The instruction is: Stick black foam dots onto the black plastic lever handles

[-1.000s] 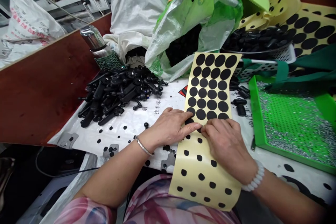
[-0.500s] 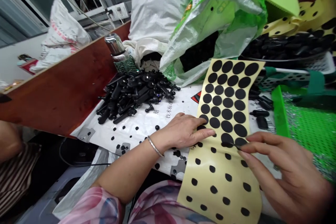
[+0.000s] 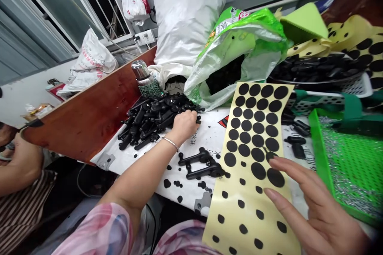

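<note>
My left hand [image 3: 185, 125] is closed at the right edge of a heap of black plastic handles [image 3: 149, 119]. Dark plastic shows beside its fingers; most of the piece is hidden. Two more black handles [image 3: 205, 167] lie side by side nearer me, at the left edge of a yellow sheet of round black stickers [image 3: 239, 199]. Large discs cover the sheet's far part, and small dark spots dot its near part. Over its right edge is my right hand [image 3: 311, 199], thumb and forefinger apart. A small dark piece sits at the forefinger's tip, too unclear to name.
A green tray [image 3: 318, 143] with silvery bits stands at the right. Behind it is a white basket [image 3: 363, 85] of black parts. An open green-and-white bag [image 3: 197, 87], a steel flask [image 3: 140, 71] and a reddish board [image 3: 98, 107] line the back. Another person's arm [image 3: 26, 159] is at far left.
My left hand has left the sheet for the heap and closed. Two handles now lie beside the sheet. My right thumb and forefinger have parted from their pinch. The view has shifted.
</note>
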{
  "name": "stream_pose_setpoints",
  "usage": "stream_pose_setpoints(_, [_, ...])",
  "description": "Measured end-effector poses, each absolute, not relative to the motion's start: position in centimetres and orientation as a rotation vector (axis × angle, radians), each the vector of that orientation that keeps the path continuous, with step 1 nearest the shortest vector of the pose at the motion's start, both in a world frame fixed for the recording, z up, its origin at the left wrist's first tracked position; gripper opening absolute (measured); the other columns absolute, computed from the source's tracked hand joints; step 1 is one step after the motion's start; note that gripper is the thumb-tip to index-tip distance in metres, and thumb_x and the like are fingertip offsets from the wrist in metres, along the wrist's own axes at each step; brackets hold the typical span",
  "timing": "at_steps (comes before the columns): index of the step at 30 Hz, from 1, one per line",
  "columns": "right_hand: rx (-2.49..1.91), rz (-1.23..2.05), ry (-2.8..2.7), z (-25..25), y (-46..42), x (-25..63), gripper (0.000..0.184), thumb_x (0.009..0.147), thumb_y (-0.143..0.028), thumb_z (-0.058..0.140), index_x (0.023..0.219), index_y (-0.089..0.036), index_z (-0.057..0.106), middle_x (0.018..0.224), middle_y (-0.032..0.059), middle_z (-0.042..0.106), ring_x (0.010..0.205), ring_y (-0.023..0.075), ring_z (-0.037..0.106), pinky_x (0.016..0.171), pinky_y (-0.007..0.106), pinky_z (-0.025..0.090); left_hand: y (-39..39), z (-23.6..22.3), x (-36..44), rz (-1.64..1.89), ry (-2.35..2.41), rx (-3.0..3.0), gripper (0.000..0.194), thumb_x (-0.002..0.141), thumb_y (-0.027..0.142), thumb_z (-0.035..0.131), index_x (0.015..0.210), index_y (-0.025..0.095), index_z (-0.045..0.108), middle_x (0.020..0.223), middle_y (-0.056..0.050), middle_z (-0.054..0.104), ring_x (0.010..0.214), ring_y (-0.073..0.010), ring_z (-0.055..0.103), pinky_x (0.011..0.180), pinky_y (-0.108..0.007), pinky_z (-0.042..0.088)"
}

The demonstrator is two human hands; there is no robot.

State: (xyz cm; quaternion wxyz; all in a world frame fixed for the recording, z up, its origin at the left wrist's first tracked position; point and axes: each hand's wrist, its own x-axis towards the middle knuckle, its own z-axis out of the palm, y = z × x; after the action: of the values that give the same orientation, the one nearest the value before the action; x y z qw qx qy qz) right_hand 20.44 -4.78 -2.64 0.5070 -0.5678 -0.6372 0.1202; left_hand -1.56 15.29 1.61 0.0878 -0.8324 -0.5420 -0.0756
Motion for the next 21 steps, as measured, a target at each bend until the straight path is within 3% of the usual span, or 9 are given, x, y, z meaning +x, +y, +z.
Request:
stream_pose_setpoints(5, [-1.371, 0.449, -1.475, -2.4, -4.5, 20.4, 0.067, 0.085, -0.037, 0.06, 0.145, -0.027, 0.031, 0.134, 0.0122, 0.05, 0.111, 0.031, 0.057, 0.088, 0.044, 0.053, 12.8, 2.8, -2.2, -0.281, -1.494, -2.585, 0.031, 0.085, 0.027, 0.056, 0.114, 0.015, 0.055, 0.103, -0.01, 0.062, 0.097, -0.0222, 0.061, 0.082, -0.032, 0.049])
stream_pose_setpoints(9, [-1.305, 0.541, -1.443, -1.2, -3.0, 20.5, 0.078, 0.083, -0.04, 0.063, 0.148, -0.028, 0.022, 0.14, 0.0134, 0.043, 0.118, 0.0314, 0.052, 0.096, 0.05, 0.047, 8.2, 4.4, -2.5, -0.502, -0.877, -2.856, 0.032, 0.09, 0.027, 0.052, 0.119, 0.015, 0.051, 0.109, -0.011, 0.062, 0.097, -0.0203, 0.06, 0.082, -0.032, 0.05])
stream_pose_setpoints(11, [-1.261, 0.624, -1.495, -0.7, -2.3, 20.3, 0.078, 0.084, -0.04, 0.063, 0.148, -0.03, 0.019, 0.141, 0.0118, 0.043, 0.12, 0.0304, 0.05, 0.098, 0.05, 0.046, 6.3, 4.7, -2.3, -0.578, -0.574, -2.919, 0.03, 0.091, 0.024, 0.05, 0.118, 0.013, 0.051, 0.105, -0.012, 0.063, 0.09, -0.0204, 0.06, 0.076, -0.033, 0.051])
stream_pose_setpoints(14, [-1.198, 0.687, -1.569, -0.2, -2.0, 19.6, 0.063, 0.09, -0.034, 0.055, 0.146, -0.032, 0.026, 0.13, 0.009, 0.054, 0.113, 0.0264, 0.057, 0.093, 0.046, 0.051, 4.7, 4.3, -1.9, -0.582, -0.438, -2.998, 0.029, 0.091, 0.019, 0.048, 0.119, 0.013, 0.051, 0.104, -0.011, 0.064, 0.09, -0.0203, 0.059, 0.076, -0.034, 0.052])
stream_pose_setpoints(17, [-1.182, 0.511, -1.446, -0.2, -2.3, 18.7, 0.052, 0.092, -0.024, 0.052, 0.141, -0.032, 0.037, 0.115, 0.0066, 0.06, 0.101, 0.0231, 0.061, 0.09, 0.042, 0.053, 4.2, 3.3, -1.6, -0.887, -0.686, -3.091, 0.039, 0.09, 0.018, 0.051, 0.128, 0.016, 0.046, 0.119, -0.014, 0.059, 0.102, -0.0213, 0.057, 0.087, -0.037, 0.05])
stream_pose_setpoints(19, [-1.158, 0.312, -1.346, -0.4, -2.6, 18.2, 0.058, 0.089, -0.016, 0.055, 0.142, -0.032, 0.037, 0.112, 0.0063, 0.06, 0.103, 0.0239, 0.06, 0.093, 0.044, 0.05, 3.7, 2.5, -1.1, -1.29, -1.1, -3.166, 0.048, 0.088, 0.024, 0.056, 0.133, 0.018, 0.042, 0.124, -0.016, 0.056, 0.1, -0.0205, 0.058, 0.087, -0.038, 0.05])
stream_pose_setpoints(21, [-1.107, 0.132, -1.38, -0.7, -2.7, 18.0, 0.07, 0.085, -0.008, 0.057, 0.145, -0.033, 0.031, 0.111, 0.006, 0.06, 0.103, 0.0245, 0.059, 0.093, 0.044, 0.05, 2.8, 1.8, -0.2, -1.731, -1.62, -3.272, 0.058, 0.086, 0.033, 0.059, 0.138, 0.017, 0.037, 0.117, -0.015, 0.06, 0.09, -0.0186, 0.061, 0.083, -0.036, 0.051])
